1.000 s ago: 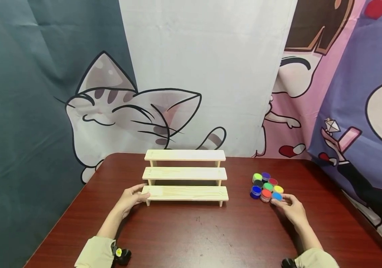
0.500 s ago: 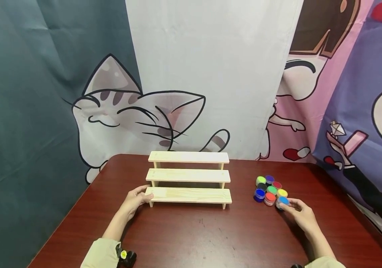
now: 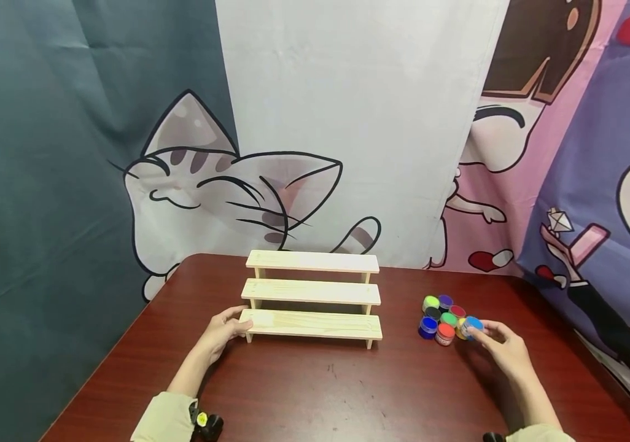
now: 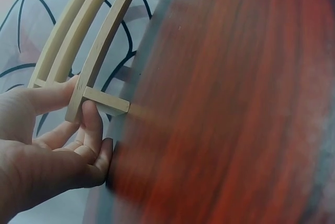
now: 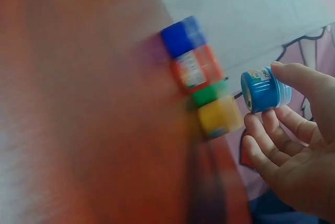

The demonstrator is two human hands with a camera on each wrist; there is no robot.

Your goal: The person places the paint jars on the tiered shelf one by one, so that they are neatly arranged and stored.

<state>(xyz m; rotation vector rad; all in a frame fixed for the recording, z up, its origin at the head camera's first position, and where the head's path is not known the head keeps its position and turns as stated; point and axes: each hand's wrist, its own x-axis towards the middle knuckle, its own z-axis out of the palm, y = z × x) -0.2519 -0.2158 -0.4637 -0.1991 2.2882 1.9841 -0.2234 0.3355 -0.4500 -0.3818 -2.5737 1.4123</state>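
Note:
A three-tier wooden shelf [image 3: 315, 323] stands on the dark red table. My left hand [image 3: 221, 334] grips the left end of its lowest board, with the thumb on one face and fingers beneath in the left wrist view. In my right hand [image 3: 505, 350] is a small light-blue paint pot [image 5: 260, 90], pinched between thumb and fingertips. The pot is raised and overlaps the yellow pot [image 5: 220, 116] in the head view. Beside it sit the red-orange pot [image 3: 444, 333], the dark blue pot [image 3: 428, 328] and the green pot [image 3: 449, 319].
Behind those stand a lime pot [image 3: 431, 302], a black pot [image 3: 433, 313], a purple pot [image 3: 445, 301] and a dark red pot [image 3: 457, 312]. A cartoon-printed cloth [image 3: 359, 123] hangs behind the table [image 3: 293, 393].
My right hand has lifted the light-blue pot up from the front right corner of the group. My left hand keeps its grip on the shelf. The head view has shifted slightly.

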